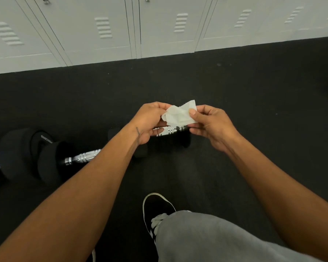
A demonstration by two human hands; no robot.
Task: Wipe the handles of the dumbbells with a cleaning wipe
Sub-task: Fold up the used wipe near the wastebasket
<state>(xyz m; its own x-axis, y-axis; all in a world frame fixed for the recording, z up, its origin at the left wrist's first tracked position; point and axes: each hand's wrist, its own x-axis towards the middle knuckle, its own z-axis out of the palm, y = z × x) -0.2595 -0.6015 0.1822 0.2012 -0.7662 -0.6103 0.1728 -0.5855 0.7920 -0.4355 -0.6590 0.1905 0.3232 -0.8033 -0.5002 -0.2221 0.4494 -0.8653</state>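
Both the left hand (150, 121) and right hand (210, 125) pinch the cleaning wipe (180, 114) between them, while the nearer dumbbell handle (170, 130) lies directly beneath, running left to right, closest to the right hand.

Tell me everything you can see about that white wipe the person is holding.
The thin, white, crumpled cleaning wipe looks like soft, slightly translucent cloth or paper, with creases and folds across it. It is only partly unfolded, its top right corner sticking up. The left hand pinches its left edge and the right hand pinches its right edge, thumb on top, holding it in the air above the chrome handle of the black dumbbell on the dark floor. It touches nothing but the fingers.
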